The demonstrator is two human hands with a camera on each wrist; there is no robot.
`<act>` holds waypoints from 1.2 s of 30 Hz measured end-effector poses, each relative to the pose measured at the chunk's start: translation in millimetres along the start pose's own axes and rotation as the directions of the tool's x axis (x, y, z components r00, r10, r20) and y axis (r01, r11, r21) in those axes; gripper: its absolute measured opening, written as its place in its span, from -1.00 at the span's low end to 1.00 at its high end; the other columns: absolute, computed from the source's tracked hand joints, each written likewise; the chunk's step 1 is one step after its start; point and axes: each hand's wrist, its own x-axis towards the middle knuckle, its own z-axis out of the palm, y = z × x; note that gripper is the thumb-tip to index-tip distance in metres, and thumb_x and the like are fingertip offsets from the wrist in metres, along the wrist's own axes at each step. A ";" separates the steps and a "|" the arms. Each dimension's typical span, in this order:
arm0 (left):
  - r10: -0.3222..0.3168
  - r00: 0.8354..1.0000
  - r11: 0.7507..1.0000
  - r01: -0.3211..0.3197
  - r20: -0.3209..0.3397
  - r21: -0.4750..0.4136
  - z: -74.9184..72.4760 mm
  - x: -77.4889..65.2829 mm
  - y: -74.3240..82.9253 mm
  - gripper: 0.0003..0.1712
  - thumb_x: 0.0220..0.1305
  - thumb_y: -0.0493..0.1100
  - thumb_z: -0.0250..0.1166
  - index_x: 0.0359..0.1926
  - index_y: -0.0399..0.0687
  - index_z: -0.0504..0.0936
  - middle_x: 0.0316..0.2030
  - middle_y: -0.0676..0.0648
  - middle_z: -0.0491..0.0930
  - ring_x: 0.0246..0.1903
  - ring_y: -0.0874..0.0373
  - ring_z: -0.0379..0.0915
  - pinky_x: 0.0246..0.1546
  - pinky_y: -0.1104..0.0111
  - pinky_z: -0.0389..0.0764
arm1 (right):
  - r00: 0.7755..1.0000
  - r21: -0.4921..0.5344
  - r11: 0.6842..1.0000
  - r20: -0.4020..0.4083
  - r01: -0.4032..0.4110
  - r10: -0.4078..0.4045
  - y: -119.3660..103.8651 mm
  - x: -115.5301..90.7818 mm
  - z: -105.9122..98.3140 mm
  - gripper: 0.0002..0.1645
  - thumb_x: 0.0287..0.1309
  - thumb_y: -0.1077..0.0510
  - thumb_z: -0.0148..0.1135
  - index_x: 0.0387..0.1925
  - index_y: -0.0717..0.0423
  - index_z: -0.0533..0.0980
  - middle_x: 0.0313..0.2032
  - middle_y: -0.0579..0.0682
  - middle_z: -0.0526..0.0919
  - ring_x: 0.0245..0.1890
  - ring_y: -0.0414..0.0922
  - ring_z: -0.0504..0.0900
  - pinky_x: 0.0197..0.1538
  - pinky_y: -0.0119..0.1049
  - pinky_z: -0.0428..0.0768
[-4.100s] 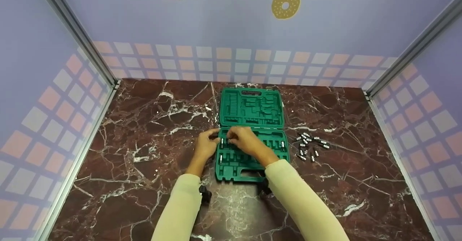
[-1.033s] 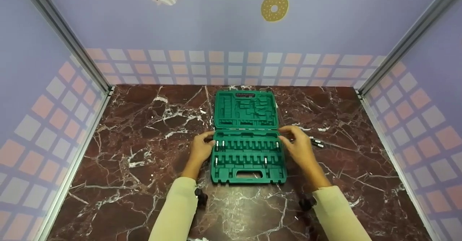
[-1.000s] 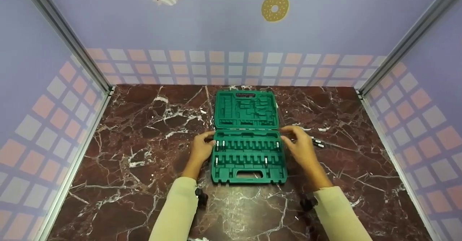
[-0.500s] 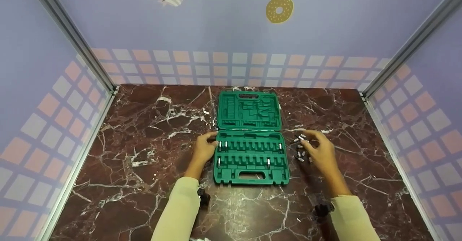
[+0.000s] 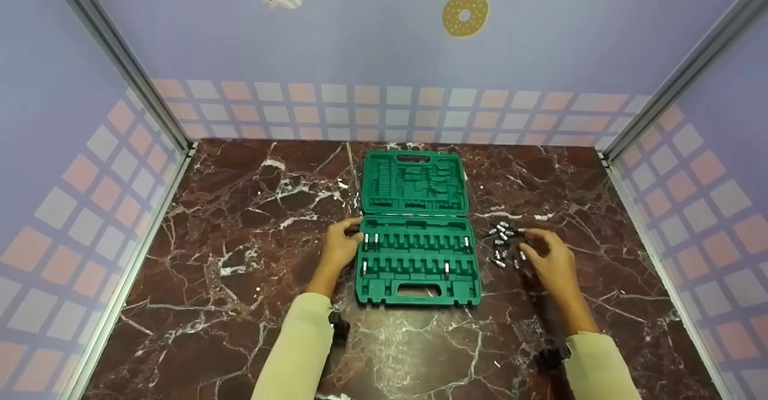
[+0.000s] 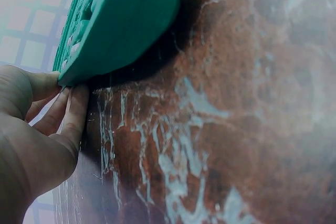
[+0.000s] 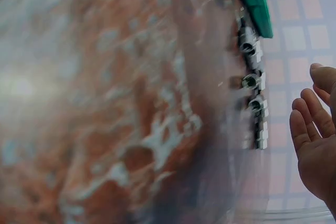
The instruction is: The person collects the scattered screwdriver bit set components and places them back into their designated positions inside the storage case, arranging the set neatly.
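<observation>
A green plastic tool case [image 5: 414, 298] lies unfolded on the marble-patterned table. Several silver-and-black socket bits stand in its slots: a pair of bits [image 5: 371, 241] at upper left, one bit [image 5: 466, 243] at upper right, and two along the lower row. My left hand [image 5: 340, 249] pinches the case's left edge, thumb at the rim and fingers against the side wall [image 6: 115, 40]. Beside the case on the right lies a loose pile of socket bits [image 5: 501, 232]. My right hand [image 5: 553, 262] hovers at the pile's right side, fingers loosely bent and holding nothing in the right wrist view.
The case's lid [image 5: 414, 181] lies folded back toward the rear wall [image 5: 384, 40]. Side walls with metal rails [image 5: 129, 58] bound the table [image 5: 252, 304] left and right. Black wrist cameras [image 5: 339, 326] sit at both cuffs.
My right hand has gone from over the case's upper left, past its right edge, to the loose bits. A second bit now shows at upper left. My left hand stays at the case edge.
</observation>
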 end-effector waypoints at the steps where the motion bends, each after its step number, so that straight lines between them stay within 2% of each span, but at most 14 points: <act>1: 0.000 1.000 1.000 0.000 0.000 0.001 0.4 0.0 0.1 -0.59 0.36 -0.37 0.33 0.19 -0.07 0.72 -0.01 -0.18 0.74 0.03 -0.09 0.65 0.06 0.03 0.63 | 1.000 -0.006 1.000 0.004 -0.003 0.003 2.8 -0.9 -0.1 -0.64 0.20 0.24 0.48 0.05 0.19 0.67 -0.03 0.13 0.75 -0.08 0.06 0.70 -0.12 -0.74 0.39; 4: 0.001 1.000 1.000 -0.001 0.002 0.001 1.7 -0.1 0.9 -0.60 0.35 -0.37 0.34 0.18 -0.08 0.73 0.00 -0.19 0.74 0.02 -0.10 0.65 0.06 0.02 0.62 | 1.000 -0.034 0.999 0.016 -0.017 0.018 10.3 -3.3 -0.7 -0.63 0.20 0.23 0.49 0.04 0.20 0.68 -0.03 0.14 0.76 -0.09 0.06 0.72 -0.11 -0.66 0.44; 11: -0.013 1.000 1.000 0.013 0.016 -0.007 2.6 1.1 1.6 -0.59 0.36 -0.35 0.33 0.20 -0.05 0.72 0.02 -0.18 0.74 0.04 -0.10 0.64 0.07 0.03 0.61 | 0.994 -0.112 0.992 0.093 -0.049 0.060 20.2 -7.2 -1.0 -0.65 0.24 0.18 0.45 0.02 0.22 0.65 -0.11 0.18 0.77 -0.12 0.10 0.75 -0.03 -0.19 0.57; 20: -0.021 1.000 1.000 0.021 0.020 -0.005 3.0 -0.2 1.1 -0.59 0.37 -0.33 0.33 0.21 -0.02 0.71 0.03 -0.15 0.74 0.06 -0.08 0.64 0.06 0.03 0.62 | 0.985 -0.139 0.989 0.157 -0.054 0.076 23.1 -9.9 0.4 -0.66 0.29 0.20 0.40 0.04 0.30 0.62 -0.09 0.26 0.72 -0.10 0.17 0.72 0.00 0.08 0.64; 36: -0.011 1.000 1.000 0.011 -0.002 0.013 0.3 0.6 -0.5 -0.59 0.35 -0.33 0.35 0.19 -0.05 0.72 0.00 -0.16 0.75 0.04 -0.08 0.65 0.07 0.03 0.62 | 0.988 -0.157 0.987 0.151 -0.019 0.043 19.2 -10.2 9.8 -0.74 0.28 0.31 0.36 -0.04 0.37 0.61 -0.16 0.32 0.63 -0.14 0.23 0.68 -0.01 0.13 0.61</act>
